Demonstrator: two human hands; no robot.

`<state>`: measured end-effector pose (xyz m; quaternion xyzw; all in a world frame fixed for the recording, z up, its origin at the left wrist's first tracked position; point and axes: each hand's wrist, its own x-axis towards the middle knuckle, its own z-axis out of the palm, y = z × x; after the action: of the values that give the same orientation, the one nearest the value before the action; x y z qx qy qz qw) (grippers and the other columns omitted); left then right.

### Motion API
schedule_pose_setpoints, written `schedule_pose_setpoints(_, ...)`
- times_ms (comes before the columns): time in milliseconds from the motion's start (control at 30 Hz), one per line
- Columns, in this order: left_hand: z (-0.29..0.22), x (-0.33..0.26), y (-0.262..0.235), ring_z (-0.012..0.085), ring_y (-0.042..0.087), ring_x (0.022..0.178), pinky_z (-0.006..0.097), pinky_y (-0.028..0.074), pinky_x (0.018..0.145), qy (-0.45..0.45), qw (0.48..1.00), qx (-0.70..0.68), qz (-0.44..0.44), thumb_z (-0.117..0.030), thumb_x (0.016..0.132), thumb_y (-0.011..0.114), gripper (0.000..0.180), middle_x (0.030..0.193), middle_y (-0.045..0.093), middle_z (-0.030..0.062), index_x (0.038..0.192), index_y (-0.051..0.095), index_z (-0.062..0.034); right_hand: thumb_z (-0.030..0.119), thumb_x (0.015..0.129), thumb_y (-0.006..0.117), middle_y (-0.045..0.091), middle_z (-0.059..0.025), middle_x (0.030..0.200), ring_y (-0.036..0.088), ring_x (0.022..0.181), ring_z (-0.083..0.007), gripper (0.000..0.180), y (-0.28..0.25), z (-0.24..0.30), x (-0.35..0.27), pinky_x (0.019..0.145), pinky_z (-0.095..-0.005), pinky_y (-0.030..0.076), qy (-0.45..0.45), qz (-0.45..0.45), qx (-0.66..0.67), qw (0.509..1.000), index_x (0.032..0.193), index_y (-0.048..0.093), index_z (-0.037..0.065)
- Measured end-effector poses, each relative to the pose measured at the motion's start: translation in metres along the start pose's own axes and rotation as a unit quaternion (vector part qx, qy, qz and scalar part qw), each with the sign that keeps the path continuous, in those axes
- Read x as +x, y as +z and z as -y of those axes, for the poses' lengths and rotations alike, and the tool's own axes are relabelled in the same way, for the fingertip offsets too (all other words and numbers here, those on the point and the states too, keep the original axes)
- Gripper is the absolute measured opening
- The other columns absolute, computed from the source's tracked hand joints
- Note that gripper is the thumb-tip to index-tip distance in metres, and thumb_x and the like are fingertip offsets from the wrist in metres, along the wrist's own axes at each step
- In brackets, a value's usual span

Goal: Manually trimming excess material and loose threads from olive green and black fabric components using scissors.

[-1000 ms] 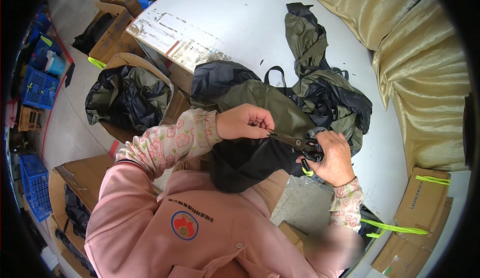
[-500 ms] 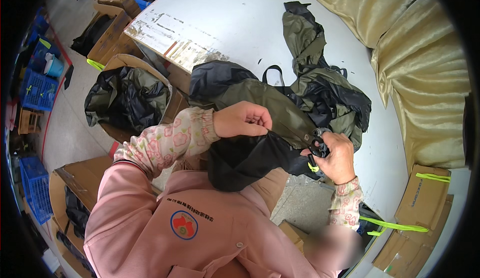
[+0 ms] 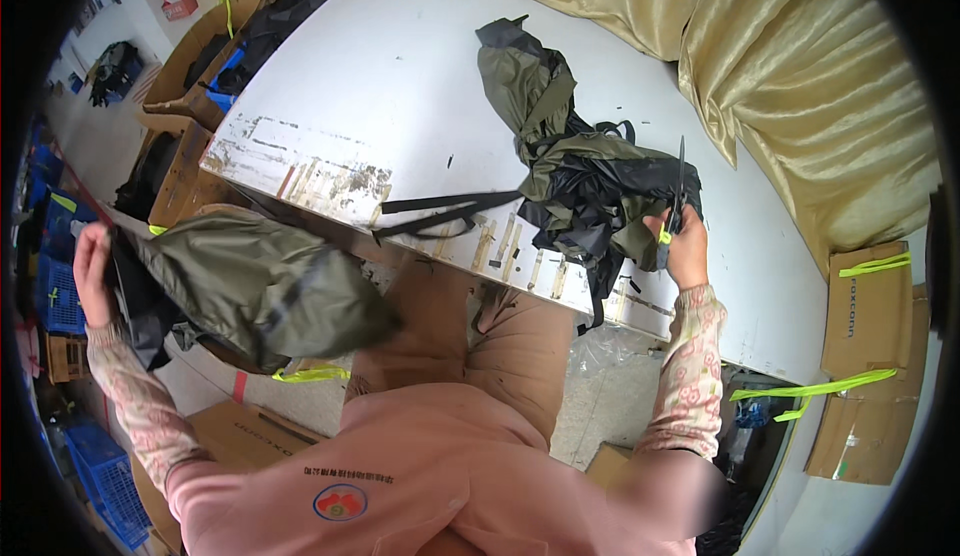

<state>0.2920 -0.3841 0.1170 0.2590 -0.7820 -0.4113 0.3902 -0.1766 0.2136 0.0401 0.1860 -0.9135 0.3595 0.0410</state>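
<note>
At the far left, my left hand (image 3: 93, 274) grips the black edge of an olive-green and black fabric piece (image 3: 265, 281). That piece hangs off the table's left side, and its free end is smeared by motion. Over the table's right part, my right hand (image 3: 687, 252) is closed round a pair of scissors (image 3: 682, 178), blades pointing away from me. A yellow-green bit shows at its fingers. Right beside this hand, a crumpled heap of the same olive and black fabric (image 3: 590, 191) lies on the table, with black straps (image 3: 455, 206) trailing left.
The white table (image 3: 370, 76) has worn, taped front edges. Cardboard cartons (image 3: 185, 171) stand at its left, near blue baskets (image 3: 105, 486). A gold curtain (image 3: 780, 76) hangs along the far and right sides. More cartons (image 3: 868, 316) with yellow-green strips stand at the right.
My left hand has swung far left, carrying one fabric piece off the table. The other heap stays on the table. My right hand has risen slightly, and the scissors' blades now show.
</note>
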Motion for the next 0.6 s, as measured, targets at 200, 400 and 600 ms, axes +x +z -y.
schedule_pose_setpoints(200,0.005,-0.023,0.067,0.0283,0.058,0.086,0.036,0.045,0.08,0.095,0.899,0.412,0.115,-0.011,0.074,0.069,0.021,0.091,0.059,0.0118,0.09,0.058,-0.0031,0.008,0.068,0.074,0.063,-0.0166,0.083,0.062,0.074,-0.037,0.036,0.053,0.006,0.06,0.067,-0.0416,0.048,-0.087,-0.036,-0.074,0.993,0.096,0.051,0.005)
schedule_pose_setpoints(400,0.015,-0.039,0.272,0.009,0.056,0.079,0.024,0.047,0.072,-0.058,0.914,0.009,0.402,-0.017,0.08,0.071,0.025,0.09,0.06,0.0013,0.098,0.06,-0.0038,0.011,0.067,0.073,0.065,-0.0153,0.083,0.063,0.077,-0.0367,0.032,0.091,0.011,0.086,0.067,-0.0464,0.047,-0.123,-0.029,-0.25,0.96,0.092,0.053,0.008)
schedule_pose_setpoints(600,-0.063,-0.057,0.438,0.0277,0.048,0.113,0.036,0.043,0.092,0.1,0.912,-0.09,0.386,-0.023,0.076,0.075,0.07,0.126,0.043,0.0166,0.132,0.037,-0.0057,0.008,0.071,0.07,0.064,-0.0153,0.076,0.064,0.073,-0.0299,0.028,0.015,0.054,0.058,0.067,-0.0368,0.049,-0.071,-0.093,-0.051,0.992,0.094,0.055,0.004)
